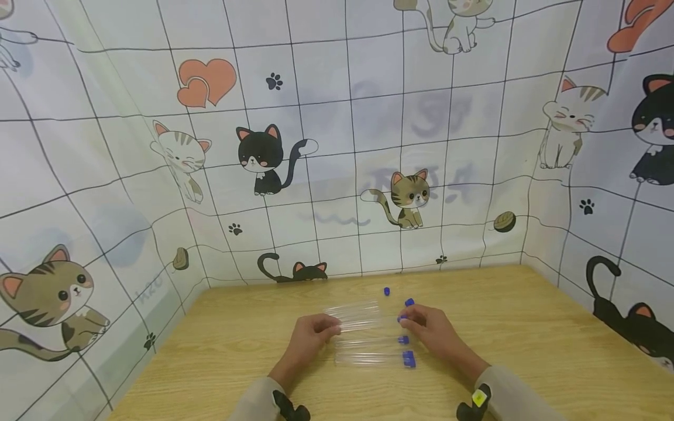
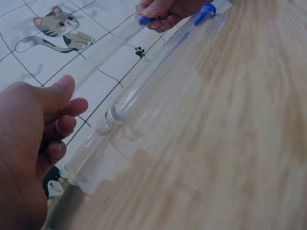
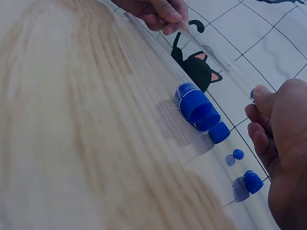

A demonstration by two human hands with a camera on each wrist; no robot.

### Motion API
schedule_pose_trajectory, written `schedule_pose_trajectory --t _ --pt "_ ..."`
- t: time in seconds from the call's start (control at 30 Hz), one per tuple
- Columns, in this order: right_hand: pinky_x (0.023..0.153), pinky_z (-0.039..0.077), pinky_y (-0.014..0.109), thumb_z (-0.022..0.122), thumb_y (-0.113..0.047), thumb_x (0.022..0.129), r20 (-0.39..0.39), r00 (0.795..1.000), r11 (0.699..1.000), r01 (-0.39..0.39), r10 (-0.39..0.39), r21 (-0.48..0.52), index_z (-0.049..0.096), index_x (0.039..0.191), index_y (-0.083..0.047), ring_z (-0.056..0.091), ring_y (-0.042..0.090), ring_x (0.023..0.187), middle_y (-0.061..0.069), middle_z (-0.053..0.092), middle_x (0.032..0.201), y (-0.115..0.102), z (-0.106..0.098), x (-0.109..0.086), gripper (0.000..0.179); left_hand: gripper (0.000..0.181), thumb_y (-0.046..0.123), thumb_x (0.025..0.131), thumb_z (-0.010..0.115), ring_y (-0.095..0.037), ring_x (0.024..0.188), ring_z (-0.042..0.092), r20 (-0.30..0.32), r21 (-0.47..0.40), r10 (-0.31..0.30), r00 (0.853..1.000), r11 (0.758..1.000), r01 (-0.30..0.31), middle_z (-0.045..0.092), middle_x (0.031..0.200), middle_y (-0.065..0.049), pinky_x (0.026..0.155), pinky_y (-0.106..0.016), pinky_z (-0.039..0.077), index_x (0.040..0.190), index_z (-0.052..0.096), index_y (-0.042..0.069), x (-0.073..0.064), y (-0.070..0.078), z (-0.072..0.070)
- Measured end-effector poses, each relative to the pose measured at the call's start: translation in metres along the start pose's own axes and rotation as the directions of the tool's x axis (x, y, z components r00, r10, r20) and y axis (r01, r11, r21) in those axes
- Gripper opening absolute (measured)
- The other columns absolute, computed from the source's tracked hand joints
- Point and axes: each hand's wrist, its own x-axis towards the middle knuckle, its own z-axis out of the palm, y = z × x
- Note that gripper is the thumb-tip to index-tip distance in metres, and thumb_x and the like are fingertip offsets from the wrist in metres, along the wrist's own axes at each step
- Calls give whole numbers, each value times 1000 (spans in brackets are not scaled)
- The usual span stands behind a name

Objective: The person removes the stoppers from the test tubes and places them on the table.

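A clear test tube [image 2: 108,52] is held up between both hands above the table. My left hand [image 1: 316,333] pinches it near its left end with thumb and fingertips. At the other end, my right hand [image 1: 433,328] pinches a small blue cap [image 2: 144,20] at the tube's mouth. Nearer to me, a capped tube [image 1: 368,358] lies on the table with a large blue cap [image 1: 409,359]. Beside it lies another tube [image 1: 363,343] with a smaller blue cap [image 1: 403,340]. Farther back, more clear tubes [image 1: 353,308] lie side by side.
Two loose blue caps stand toward the back of the wooden table [image 1: 505,327]: a small one [image 1: 387,291] and a larger one [image 1: 409,302], partly beside the right fingers. A cat-print curtain [image 1: 326,175] hangs behind the table and along both sides.
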Motion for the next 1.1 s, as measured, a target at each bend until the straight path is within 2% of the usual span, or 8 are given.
schedule_pose_trajectory --t 0.1,0.27,0.33,0.53,0.67,0.87,0.93,1.1 --pt "83 49 32 63 -29 94 1 1000 1000 2 -2 -9 66 101 -15 64 16 93 -5 67 91 7 -7 2 16 20 18 87 71 -14 68 59 -12 1 -16 1000 1000 16 70 83 -2 63 -25 49 99 72 2 0 -1 -2" --pt "78 48 35 59 -34 96 -139 986 995 -94 87 -46 67 108 -10 62 21 91 3 68 95 30 -33 1 28 19 17 86 72 -20 70 61 -108 8 -57 992 998 58 69 84 -4 62 -27 50 98 71 2 -1 -8 -9" --pt "78 48 36 59 -37 95 -170 979 990 -124 111 -66 68 108 -11 61 21 94 4 69 99 39 -41 0 31 19 16 86 73 -22 69 62 -110 -7 -64 992 998 64 69 83 -5 62 -28 50 97 72 1 -2 -10 -10" --pt "80 47 39 61 -42 92 -106 989 992 -110 102 -70 71 108 -14 58 24 100 2 67 108 43 -45 4 33 20 20 86 73 -16 69 60 -62 4 -66 996 998 66 68 81 -1 62 -27 49 97 72 4 3 -9 -10" --pt "75 46 36 66 -34 90 -73 985 987 -159 156 -32 71 105 -15 58 20 94 0 67 103 40 -41 5 25 14 16 87 71 -14 68 58 -54 60 -63 997 996 66 67 79 0 61 -24 47 95 73 5 3 -6 -9" --pt "71 45 33 69 -29 89 -39 982 982 -187 185 -39 71 105 -15 57 16 87 -2 66 96 39 -36 3 21 12 4 88 67 -23 67 58 -25 56 -46 999 997 47 67 81 -12 59 -26 46 96 70 -4 -6 20 -11" --pt "70 45 33 70 -28 87 -35 986 985 -167 166 -46 70 104 -15 57 16 85 -2 66 93 39 -36 3 21 11 3 88 67 -21 65 57 -17 45 -11 1000 999 12 67 82 -12 58 -26 46 95 69 -5 -5 16 -12" --pt "70 46 32 74 -27 84 -27 989 987 -148 146 -61 70 101 -15 57 16 82 -2 64 88 38 -34 4 21 12 11 87 70 -13 66 57 2 67 -17 1000 998 17 68 82 -1 60 -26 47 94 71 1 1 -11 -12"
